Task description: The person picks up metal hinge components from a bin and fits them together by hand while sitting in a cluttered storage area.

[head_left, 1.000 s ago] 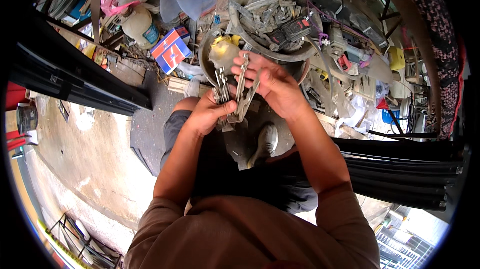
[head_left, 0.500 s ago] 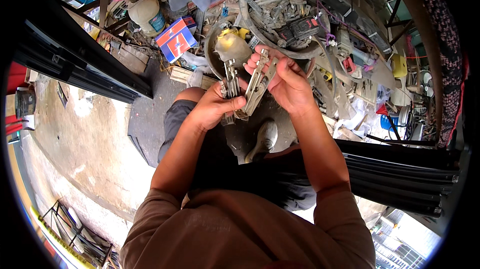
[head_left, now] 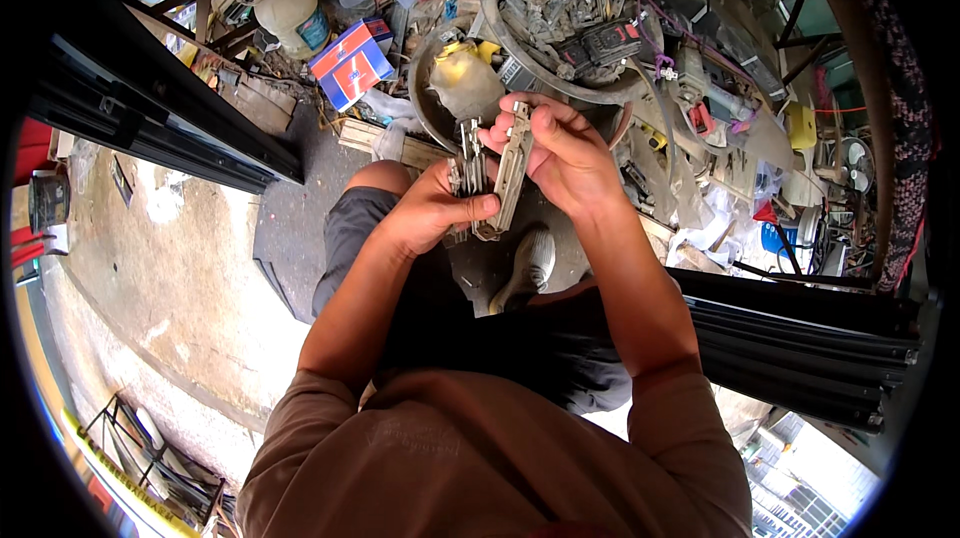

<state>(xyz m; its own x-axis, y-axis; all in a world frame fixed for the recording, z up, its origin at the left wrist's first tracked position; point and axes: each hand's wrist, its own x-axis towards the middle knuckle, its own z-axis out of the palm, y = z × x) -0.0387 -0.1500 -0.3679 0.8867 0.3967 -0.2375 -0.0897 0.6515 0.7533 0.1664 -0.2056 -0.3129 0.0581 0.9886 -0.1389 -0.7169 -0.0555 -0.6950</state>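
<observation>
My left hand (head_left: 428, 210) is closed around a bundle of narrow metal strips (head_left: 470, 166), thumb lying across their lower part. Right beside them, a slotted metal hinge bar (head_left: 513, 170) stands slanted, its lower end at the left thumb tip. The fingers of my right hand (head_left: 572, 160) pinch that bar near its upper end. Both hands are above my lap, and the bar looks joined to the bundle at the bottom, though the fingers partly hide this.
Beyond my hands stand a round tub (head_left: 428, 108) with a yellowish bag (head_left: 466, 88) and a larger basin (head_left: 490, 13) of metal parts. A blue-and-orange box (head_left: 352, 66) and a cloudy jug (head_left: 290, 16) lie to the left. Black metal profiles (head_left: 790, 348) extend at right.
The hinge bar's two arms, spread apart before, now lie together as one. My right hand has shifted slightly left, nearer the bundle; my left hand has kept its grip.
</observation>
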